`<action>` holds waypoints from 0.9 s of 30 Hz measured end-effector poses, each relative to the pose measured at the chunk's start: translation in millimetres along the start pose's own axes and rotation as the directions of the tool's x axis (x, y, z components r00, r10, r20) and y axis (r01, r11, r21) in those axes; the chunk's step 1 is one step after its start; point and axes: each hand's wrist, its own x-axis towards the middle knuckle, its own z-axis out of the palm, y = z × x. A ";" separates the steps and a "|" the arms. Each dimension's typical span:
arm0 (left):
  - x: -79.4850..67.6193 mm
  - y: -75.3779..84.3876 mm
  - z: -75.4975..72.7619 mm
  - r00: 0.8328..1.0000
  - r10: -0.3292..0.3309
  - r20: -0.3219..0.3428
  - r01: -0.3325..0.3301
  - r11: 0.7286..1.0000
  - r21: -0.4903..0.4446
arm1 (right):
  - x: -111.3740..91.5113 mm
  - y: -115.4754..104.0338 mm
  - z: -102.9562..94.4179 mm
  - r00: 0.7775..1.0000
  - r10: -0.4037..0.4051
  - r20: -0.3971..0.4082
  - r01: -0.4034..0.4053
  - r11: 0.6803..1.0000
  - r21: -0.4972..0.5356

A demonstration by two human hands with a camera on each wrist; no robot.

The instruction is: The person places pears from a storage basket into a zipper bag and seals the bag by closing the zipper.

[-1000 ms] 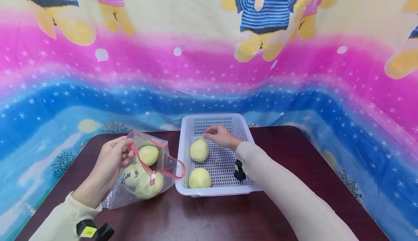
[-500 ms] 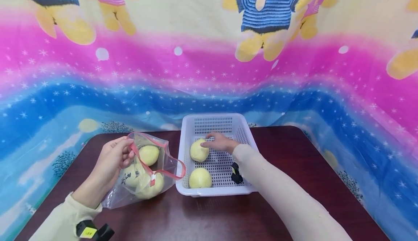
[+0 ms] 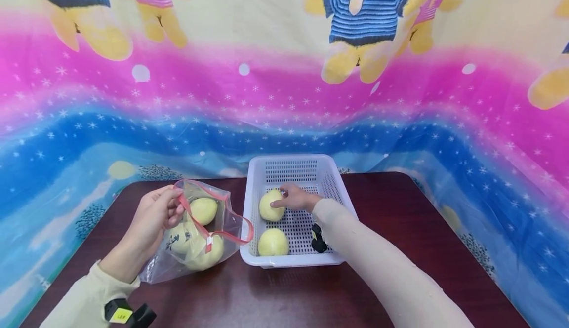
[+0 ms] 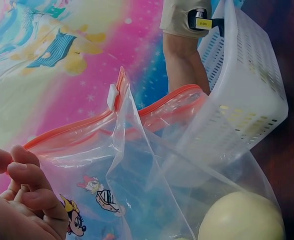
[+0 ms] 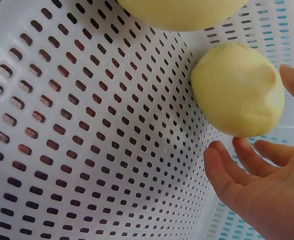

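Observation:
In the head view my left hand point(image 3: 153, 214) pinches the red zip edge of a clear plastic zip bag point(image 3: 153, 270), holding its mouth apart. Inside the bag lie three pale yellow round fruits point(image 3: 203, 211). Cartoon prints show on the bag in the left wrist view. My right hand point(image 3: 295, 197) is inside a white plastic basket point(image 3: 250, 184), thumb and fingers spread about the rear fruit point(image 3: 270, 208). In the right wrist view the fingertips point(image 5: 242, 144) are right at this fruit's surface, with the thumb at its other side. A second fruit point(image 3: 273, 243) sits in the basket's near left corner.
Basket and bag stand side by side on a dark reddish-brown table point(image 3: 284, 298). The basket's raised rim surrounds my right hand. A printed cloth curtain point(image 3: 284, 96) hangs behind the table and along both sides.
My right hand has moved left and slightly down, from over the basket's rear to around the rear fruit. My left hand and the bag have kept nearly the same place.

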 end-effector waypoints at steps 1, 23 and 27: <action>0.0 0.1 0.0 1.000 0.002 0.001 -0.002 1.000 0.002 | 0.1 -0.5 0.6 1.000 -0.006 0.005 0.006 1.000 -0.005; -0.5 -0.5 -2.1 1.000 -0.002 0.002 0.002 1.000 -0.014 | -0.5 0.2 2.1 0.998 0.035 0.061 -0.028 0.993 -0.117; -0.7 0.1 -2.8 1.000 -0.014 -0.001 0.014 1.000 -0.011 | 0.2 2.0 -0.5 0.998 0.026 0.062 -0.021 0.996 -0.087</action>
